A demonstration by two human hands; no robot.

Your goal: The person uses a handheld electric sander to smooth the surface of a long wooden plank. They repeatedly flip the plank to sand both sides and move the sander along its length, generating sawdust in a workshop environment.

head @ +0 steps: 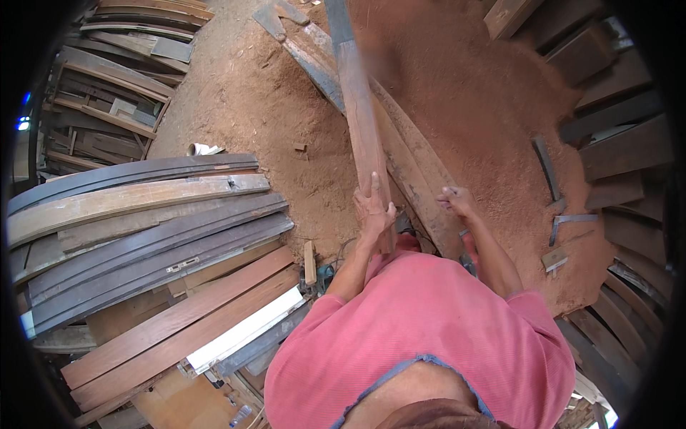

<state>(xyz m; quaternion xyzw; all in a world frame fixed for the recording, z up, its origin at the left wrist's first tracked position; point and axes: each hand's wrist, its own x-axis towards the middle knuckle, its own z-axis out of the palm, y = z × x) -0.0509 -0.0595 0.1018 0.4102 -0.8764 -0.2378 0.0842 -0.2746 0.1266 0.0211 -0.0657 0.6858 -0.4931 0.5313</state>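
A long, reddish-brown wooden board (360, 102) runs away from my body, its far end grey and its near end close to my chest. My left hand (373, 206) grips this near end, with one finger stretched along the top face and the thumb at the right edge. Underneath, a wider worn plank (420, 177) crosses at an angle, with a notched far end (276, 21). Over the plank's right edge is my right hand (455, 201), its fingers curled; no object shows in it.
Reddish sawdust (482, 118) covers the ground. At right lie a metal square (573, 219), a dark bar (545, 167) and a small wood block (554, 259). Stacked boards (150, 236) fill the left; more timber (624, 155) lines the right. A teal tool (324, 276) sits near my left elbow.
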